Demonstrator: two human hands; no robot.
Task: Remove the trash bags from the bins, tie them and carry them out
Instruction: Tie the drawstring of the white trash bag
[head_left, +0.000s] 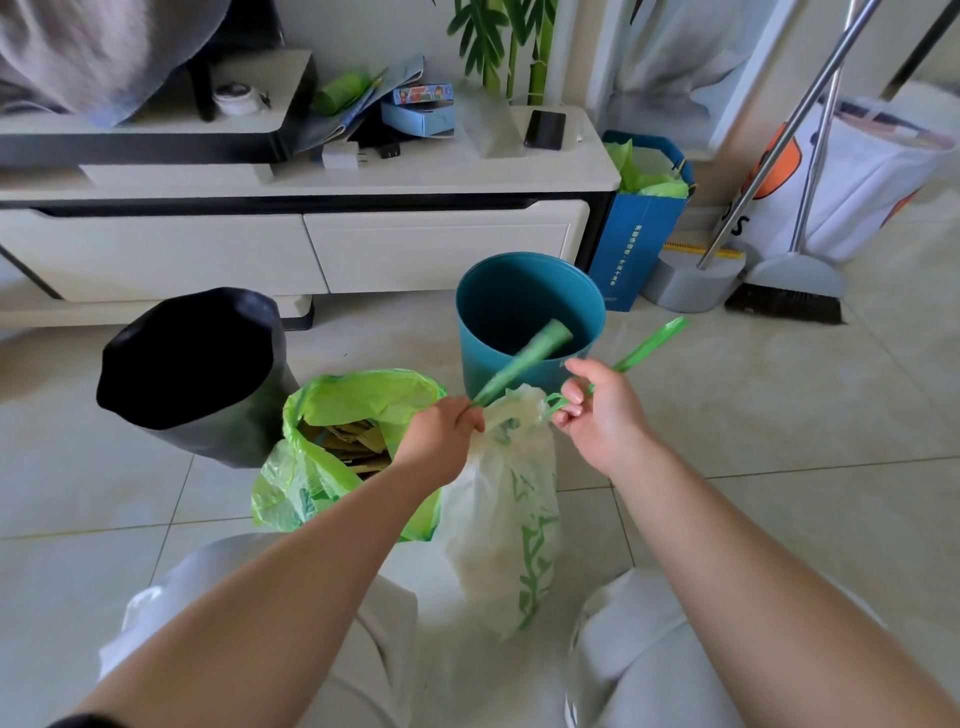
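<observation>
White drawstring trash bag (493, 519) on the tiled floor (779, 415), in front of the teal bin (530, 306); left hand (441, 428) grips one green drawstring end (524, 358), right hand (597, 410) pinches the other (649, 343), the hands near but apart. The film looks soft, light and tear-prone; best held by the drawstrings; an untied green bag (311, 483) stands beside it.

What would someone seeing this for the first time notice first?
Dead centre, the left hand and right hand each grip a green drawstring of the white trash bag. An open green bag of cardboard scraps sits just left of it, with a teal bin standing behind.
</observation>
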